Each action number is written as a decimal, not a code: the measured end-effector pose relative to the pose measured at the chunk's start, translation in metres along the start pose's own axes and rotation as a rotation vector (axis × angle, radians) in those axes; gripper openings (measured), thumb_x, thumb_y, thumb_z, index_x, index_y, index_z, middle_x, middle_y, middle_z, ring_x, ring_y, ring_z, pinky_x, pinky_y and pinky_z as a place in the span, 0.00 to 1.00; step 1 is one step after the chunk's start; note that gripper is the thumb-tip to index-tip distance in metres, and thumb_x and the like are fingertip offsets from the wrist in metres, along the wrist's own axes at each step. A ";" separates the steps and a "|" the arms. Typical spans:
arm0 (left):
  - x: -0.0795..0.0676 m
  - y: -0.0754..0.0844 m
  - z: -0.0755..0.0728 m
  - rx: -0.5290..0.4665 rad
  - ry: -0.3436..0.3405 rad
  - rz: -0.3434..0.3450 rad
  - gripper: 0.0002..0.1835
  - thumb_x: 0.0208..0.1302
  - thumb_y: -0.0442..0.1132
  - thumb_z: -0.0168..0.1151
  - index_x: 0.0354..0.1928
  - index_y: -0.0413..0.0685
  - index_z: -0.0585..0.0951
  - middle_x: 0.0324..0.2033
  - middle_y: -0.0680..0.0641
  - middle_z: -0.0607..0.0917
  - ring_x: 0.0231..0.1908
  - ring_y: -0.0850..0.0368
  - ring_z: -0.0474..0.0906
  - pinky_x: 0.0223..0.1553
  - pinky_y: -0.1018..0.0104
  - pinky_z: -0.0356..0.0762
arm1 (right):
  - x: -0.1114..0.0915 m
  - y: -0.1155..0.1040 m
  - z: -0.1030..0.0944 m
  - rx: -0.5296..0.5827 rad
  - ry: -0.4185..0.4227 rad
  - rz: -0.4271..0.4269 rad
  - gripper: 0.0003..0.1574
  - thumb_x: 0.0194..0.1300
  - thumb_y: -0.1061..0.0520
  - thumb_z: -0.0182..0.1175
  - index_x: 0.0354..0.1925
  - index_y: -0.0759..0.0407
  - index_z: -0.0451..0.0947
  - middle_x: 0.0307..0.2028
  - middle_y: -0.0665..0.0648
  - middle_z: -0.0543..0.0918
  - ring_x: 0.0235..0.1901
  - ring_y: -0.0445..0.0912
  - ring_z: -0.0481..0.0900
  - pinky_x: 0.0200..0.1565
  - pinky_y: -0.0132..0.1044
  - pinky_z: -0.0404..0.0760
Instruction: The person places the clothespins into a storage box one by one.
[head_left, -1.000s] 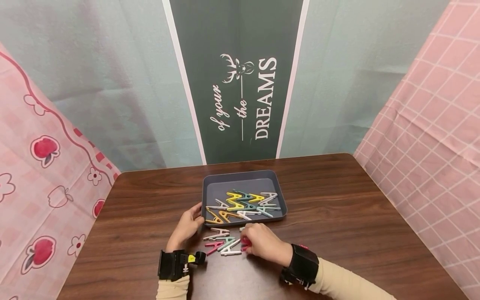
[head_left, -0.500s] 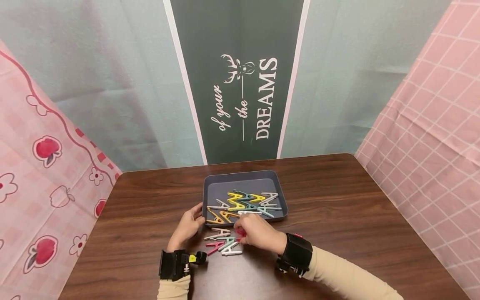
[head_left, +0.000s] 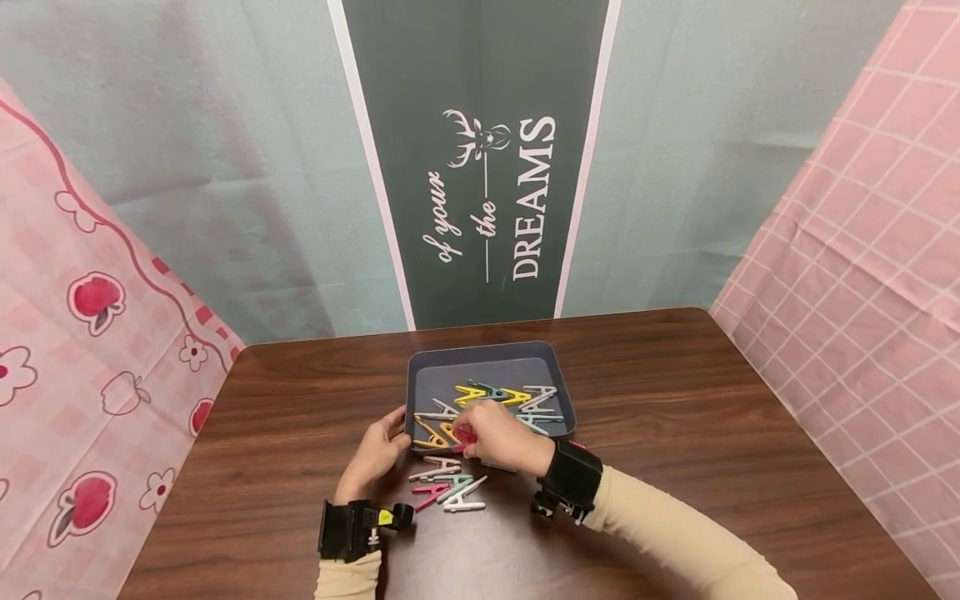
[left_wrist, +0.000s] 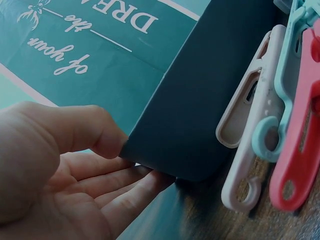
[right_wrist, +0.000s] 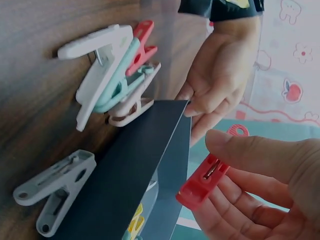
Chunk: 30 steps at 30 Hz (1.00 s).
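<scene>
My right hand (head_left: 495, 433) pinches a red clothespin (right_wrist: 212, 175) between thumb and fingers, over the near rim of the dark grey tray (head_left: 480, 354). My left hand (head_left: 377, 450) holds the tray's near left corner, its thumb at the rim and its fingers against the outside in the left wrist view. Inside the tray lie several clothespins, among them a yellow clothespin (head_left: 470, 392) and an orange clothespin (head_left: 429, 434). On the table before the tray are a pale pink clothespin (left_wrist: 260, 105), a mint clothespin (head_left: 455, 484), a red clothespin (head_left: 429, 494) and a white clothespin (head_left: 465, 497).
A grey clothespin (right_wrist: 57, 190) lies close to the tray's near wall, partly covered by my right hand in the head view. The brown wooden table (head_left: 675, 417) extends on both sides. Patterned curtains (head_left: 247, 208) hang around it, one with printed lettering.
My right hand has carried the red clothespin from the table up and left to over the tray's near side, now covering some clothespins inside. The left hand keeps its place at the corner.
</scene>
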<state>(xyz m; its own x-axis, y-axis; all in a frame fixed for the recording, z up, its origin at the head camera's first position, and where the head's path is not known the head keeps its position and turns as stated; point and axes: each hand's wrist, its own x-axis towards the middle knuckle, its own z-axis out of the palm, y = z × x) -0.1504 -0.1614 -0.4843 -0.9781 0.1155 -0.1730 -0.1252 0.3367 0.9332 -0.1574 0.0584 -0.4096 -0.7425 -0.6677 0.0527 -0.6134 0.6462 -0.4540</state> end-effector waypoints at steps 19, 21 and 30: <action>0.001 -0.001 0.000 -0.005 0.013 0.014 0.31 0.61 0.21 0.47 0.69 0.27 0.59 0.62 0.25 0.72 0.62 0.36 0.73 0.61 0.54 0.77 | 0.034 0.019 0.004 0.055 0.101 0.116 0.17 0.48 0.66 0.69 0.41 0.67 0.84 0.31 0.59 0.81 0.31 0.45 0.75 0.33 0.31 0.75; 0.002 0.000 0.000 0.004 0.017 0.009 0.31 0.61 0.22 0.48 0.69 0.27 0.60 0.62 0.26 0.72 0.62 0.37 0.74 0.60 0.54 0.77 | 0.037 0.020 0.003 0.070 0.101 0.137 0.19 0.48 0.67 0.69 0.42 0.68 0.84 0.32 0.60 0.82 0.33 0.46 0.77 0.35 0.33 0.78; 0.001 0.001 0.000 0.003 0.015 0.000 0.31 0.62 0.22 0.48 0.69 0.28 0.60 0.62 0.26 0.72 0.63 0.37 0.73 0.61 0.52 0.76 | 0.055 0.027 0.006 0.089 0.109 0.169 0.17 0.50 0.67 0.68 0.42 0.67 0.84 0.33 0.61 0.86 0.34 0.48 0.83 0.37 0.34 0.82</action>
<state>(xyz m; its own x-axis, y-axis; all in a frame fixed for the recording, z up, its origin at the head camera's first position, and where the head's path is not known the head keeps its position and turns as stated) -0.1514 -0.1604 -0.4835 -0.9805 0.1011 -0.1685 -0.1252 0.3395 0.9322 -0.2131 0.0367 -0.4240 -0.8606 -0.5053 0.0629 -0.4549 0.7076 -0.5407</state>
